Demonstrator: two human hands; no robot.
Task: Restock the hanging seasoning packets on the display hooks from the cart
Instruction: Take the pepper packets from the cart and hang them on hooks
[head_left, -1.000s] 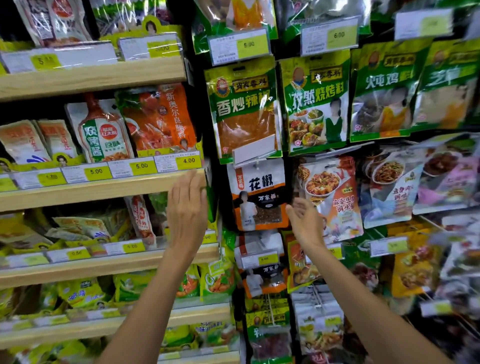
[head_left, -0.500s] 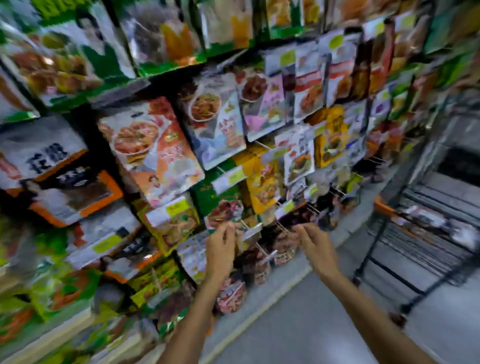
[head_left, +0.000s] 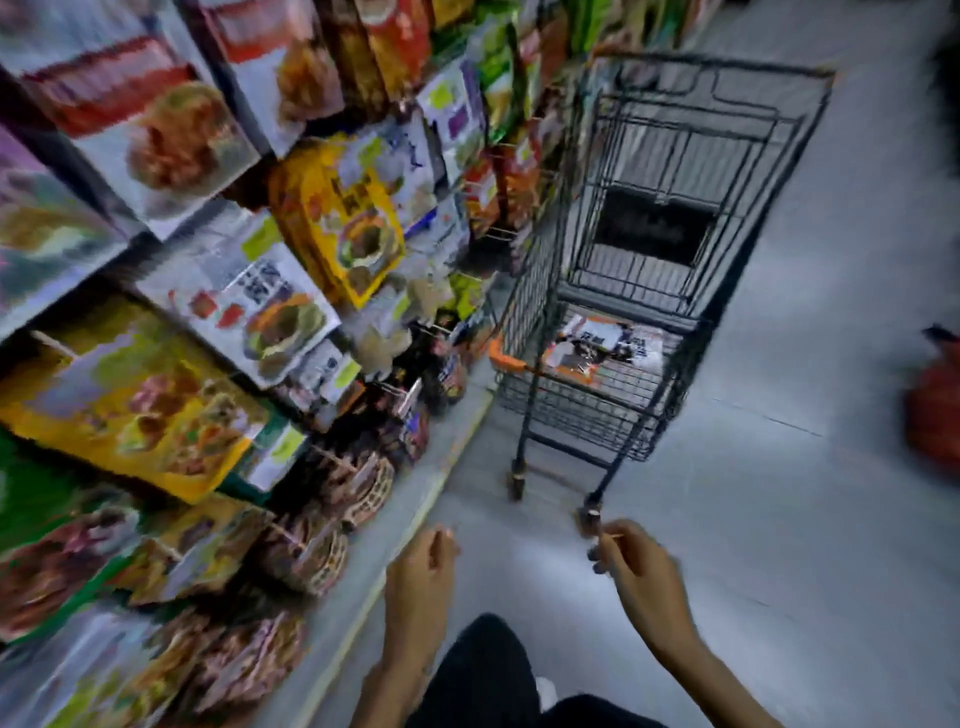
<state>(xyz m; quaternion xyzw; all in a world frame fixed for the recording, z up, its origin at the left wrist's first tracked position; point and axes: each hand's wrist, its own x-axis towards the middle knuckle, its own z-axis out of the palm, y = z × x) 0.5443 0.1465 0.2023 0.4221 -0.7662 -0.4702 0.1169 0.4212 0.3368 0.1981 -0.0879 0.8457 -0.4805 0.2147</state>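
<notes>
A strip of grey floor (head_left: 779, 519) is left open between the display's base edge (head_left: 415, 525) on the left and a red bag (head_left: 935, 410) at the right border. One black wire cart (head_left: 675, 130) is parked in this aisle, its left side just beside the hanging seasoning packets (head_left: 332, 208); two of its wheels are seen at the near end. The stock to be hung, a small heap of packets (head_left: 608, 345), is seen in the cart's near basket; the number cannot be counted through the blur. Two hands are held low over bare floor, well apart from cart and display. The left hand (head_left: 421, 577) and the right hand (head_left: 641, 571) are loosely curled, and nothing is gripped by either.
</notes>
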